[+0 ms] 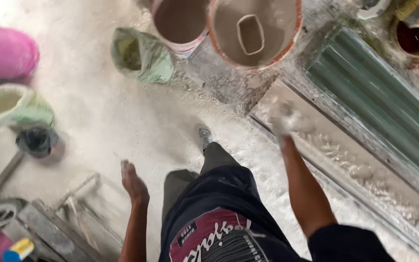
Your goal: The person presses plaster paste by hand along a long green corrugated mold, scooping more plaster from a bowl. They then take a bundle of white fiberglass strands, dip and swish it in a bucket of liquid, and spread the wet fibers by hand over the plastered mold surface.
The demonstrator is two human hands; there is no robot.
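Standing on the dusty floor (122, 121), the person holds the left hand (134, 182) flat, holding nothing. The right hand (284, 119), blurry and white, hangs over a long plaster slab (345, 155); its grip is unclear.

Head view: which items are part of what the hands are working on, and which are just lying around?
In hand:
- right hand, coated in white plaster, over the long plaster mould
- bucket of wet mix with a scoop in it, next to the mould
- second bucket

Lying about:
- left hand, empty
- green sacks
- pink sack
- green corrugated sheet
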